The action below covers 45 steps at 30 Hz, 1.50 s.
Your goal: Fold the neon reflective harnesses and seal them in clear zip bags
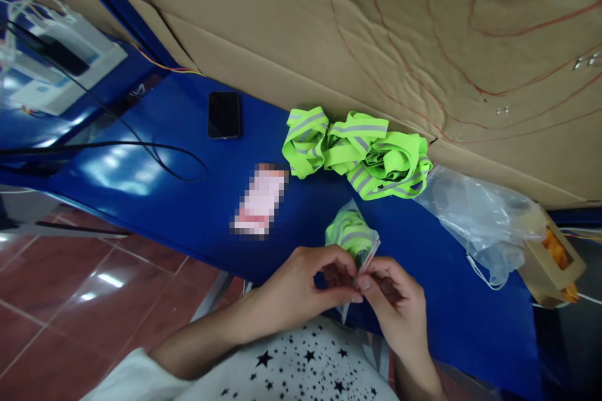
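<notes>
A clear zip bag [370, 255] with a rolled neon-green reflective strap [350, 230] inside lies near the front edge of the blue table. My left hand [324, 276] pinches the bag's opening edge between thumb and fingers. Close against it, my right hand [390, 291] grips the same edge with thumb and forefinger. The fingertips of both hands almost meet there, and they hide part of the bag's mouth. Beyond the bag, several loose neon-green straps with grey reflective stripes [360, 150] lie in a tangled heap.
Left of the straps are a blurred-out pinkish sheet or screen [260, 200] and a black square device [224, 114]. A large clear plastic bag [484, 213] and a cardboard box [555, 260] stand right. Black cables [136, 144] cross the left side. Brown cardboard [282, 25] walls the back.
</notes>
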Available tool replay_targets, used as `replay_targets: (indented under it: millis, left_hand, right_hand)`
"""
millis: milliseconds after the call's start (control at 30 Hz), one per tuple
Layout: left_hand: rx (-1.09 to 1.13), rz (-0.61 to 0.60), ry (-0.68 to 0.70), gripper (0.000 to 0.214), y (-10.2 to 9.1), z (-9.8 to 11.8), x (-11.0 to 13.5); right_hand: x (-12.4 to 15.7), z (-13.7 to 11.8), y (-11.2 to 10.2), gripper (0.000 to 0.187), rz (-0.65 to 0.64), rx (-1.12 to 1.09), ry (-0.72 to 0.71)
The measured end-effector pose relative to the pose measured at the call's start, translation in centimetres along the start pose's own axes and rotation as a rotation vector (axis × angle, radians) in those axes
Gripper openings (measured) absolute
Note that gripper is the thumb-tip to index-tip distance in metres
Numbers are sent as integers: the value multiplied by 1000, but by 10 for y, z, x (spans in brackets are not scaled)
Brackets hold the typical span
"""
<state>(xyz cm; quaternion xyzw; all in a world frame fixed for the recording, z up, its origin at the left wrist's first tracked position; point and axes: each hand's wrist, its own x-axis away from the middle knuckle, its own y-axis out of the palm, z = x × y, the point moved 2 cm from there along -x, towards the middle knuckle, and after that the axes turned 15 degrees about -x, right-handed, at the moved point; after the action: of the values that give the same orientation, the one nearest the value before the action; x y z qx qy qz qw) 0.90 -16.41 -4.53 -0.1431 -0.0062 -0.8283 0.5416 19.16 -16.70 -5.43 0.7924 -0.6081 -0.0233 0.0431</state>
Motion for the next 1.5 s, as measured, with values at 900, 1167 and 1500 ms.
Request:
replay_targets:
  millis: [900, 1167, 1500]
  left_hand:
    - [-283, 525, 207, 6, -44, 1, -3]
    - [402, 393, 283, 3, -34, -14, 3]
    - [601, 545, 105, 14, -34, -29, -11]
  right_hand:
    - [1, 13, -6, 7, 25, 324, -180]
    - [-19, 51, -16, 46, 184, -18, 110]
    - [-56, 1, -43, 41, 377, 89, -221]
